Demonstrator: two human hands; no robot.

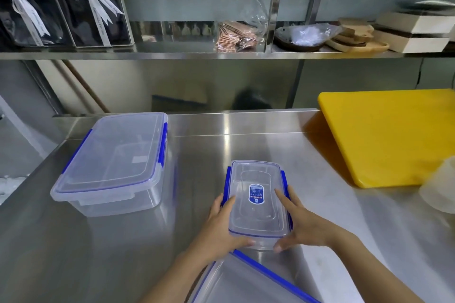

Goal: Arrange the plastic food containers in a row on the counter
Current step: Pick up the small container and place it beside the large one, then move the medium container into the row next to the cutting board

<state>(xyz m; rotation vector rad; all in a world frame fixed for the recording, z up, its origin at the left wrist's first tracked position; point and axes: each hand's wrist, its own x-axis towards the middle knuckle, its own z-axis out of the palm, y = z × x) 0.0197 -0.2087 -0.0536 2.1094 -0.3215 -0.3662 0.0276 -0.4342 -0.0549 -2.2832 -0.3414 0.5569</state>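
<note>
A small clear plastic container (257, 202) with blue clips and a blue label on its lid sits at the middle of the steel counter (123, 241). My left hand (221, 226) grips its left side and my right hand (299, 224) grips its right side. A large clear container (115, 162) with a blue-clipped lid stands to the left, further back. A third clear container (246, 280) with blue edging lies at the near edge under my forearms, partly cut off by the frame.
A yellow cutting board (391, 138) lies at the right back of the counter. A whitish translucent tub (440, 187) sits at the far right edge. A shelf (197, 55) above holds boxes with ribbons, bags and wooden boards.
</note>
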